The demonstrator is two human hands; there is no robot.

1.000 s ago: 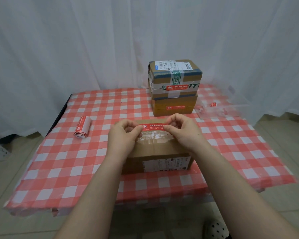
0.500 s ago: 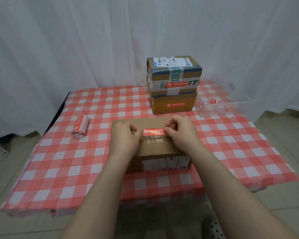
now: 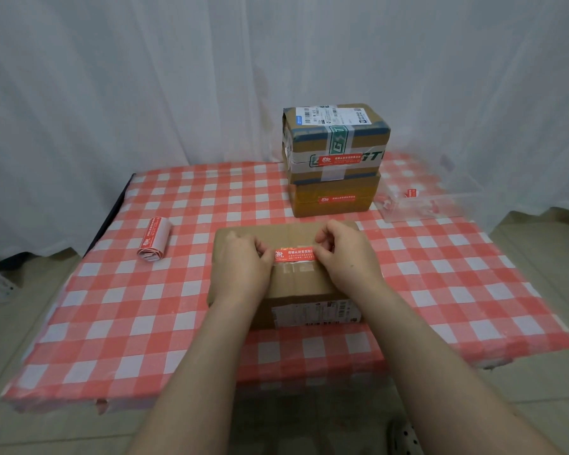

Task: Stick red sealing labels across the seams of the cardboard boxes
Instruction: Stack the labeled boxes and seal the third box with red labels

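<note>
A brown cardboard box [image 3: 296, 284] lies on the checked table in front of me. A red sealing label [image 3: 293, 255] stretches across its top seam, just above a strip of clear tape. My left hand [image 3: 240, 264] pinches the label's left end and my right hand [image 3: 344, 254] pinches its right end, both resting low on the box top. Two more boxes stand stacked at the back: the upper one [image 3: 335, 139] and the lower one [image 3: 334, 198], each with a red label on its front.
A roll of red labels [image 3: 154, 237] lies on the red-and-white tablecloth [image 3: 128, 307] at the left. A clear plastic tray [image 3: 431, 201] with bits of red paper sits at the back right. White curtain behind; floor around the table.
Both hands have lowered the stretched label from above the box's far edge down onto the top seam. The view has shifted a little.
</note>
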